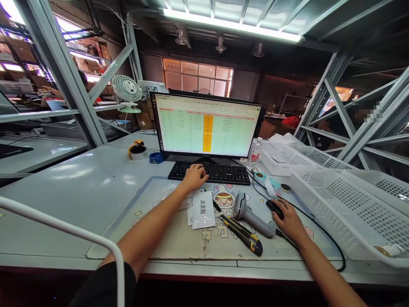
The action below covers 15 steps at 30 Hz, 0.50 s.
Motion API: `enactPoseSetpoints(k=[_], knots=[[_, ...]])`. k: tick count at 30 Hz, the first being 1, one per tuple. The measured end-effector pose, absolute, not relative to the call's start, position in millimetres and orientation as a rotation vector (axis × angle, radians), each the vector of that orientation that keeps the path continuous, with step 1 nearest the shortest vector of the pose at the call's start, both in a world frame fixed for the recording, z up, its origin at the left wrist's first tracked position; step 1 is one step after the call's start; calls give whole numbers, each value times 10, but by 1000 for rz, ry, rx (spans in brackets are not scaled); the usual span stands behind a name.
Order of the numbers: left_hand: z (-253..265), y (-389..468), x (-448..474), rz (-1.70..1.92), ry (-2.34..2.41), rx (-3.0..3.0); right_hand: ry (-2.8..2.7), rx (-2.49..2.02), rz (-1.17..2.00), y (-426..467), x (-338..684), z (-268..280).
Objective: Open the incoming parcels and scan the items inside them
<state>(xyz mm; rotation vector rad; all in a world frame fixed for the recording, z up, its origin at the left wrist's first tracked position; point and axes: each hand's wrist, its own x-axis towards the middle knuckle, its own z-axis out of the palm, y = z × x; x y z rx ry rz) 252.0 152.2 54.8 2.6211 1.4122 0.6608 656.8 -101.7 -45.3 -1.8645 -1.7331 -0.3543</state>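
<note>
My left hand [194,175] rests on the black keyboard [225,172], its fingers apart and slightly bent over the keys. My right hand [289,219] is wrapped over a black computer mouse [275,209] on the desk mat. Behind the keyboard stands a lit monitor [191,128] showing a table with one orange column. Between my forearms lie a white packet [203,209] with dark characters, a grey barcode scanner [252,217] and a yellow-and-black utility knife [244,234]. The knife lies just left of the scanner.
White plastic baskets [345,213] line the right side. A bottle [255,150] and a label roll [260,177] stand near the monitor's right. Tape rolls [139,152] sit left, below a clip fan [127,89]. A white bar [79,232] crosses the left foreground.
</note>
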Motion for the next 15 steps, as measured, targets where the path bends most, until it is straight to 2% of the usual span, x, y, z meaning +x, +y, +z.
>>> enactPoseSetpoints(k=[6,15], knots=[[414,1760,1784,629,1758,2370,-1716,-1854,-314,-1045,6569,-444],[227,1945,1736,463,1816,2265,-1777,-1853,-305,-1007,6766,-614]])
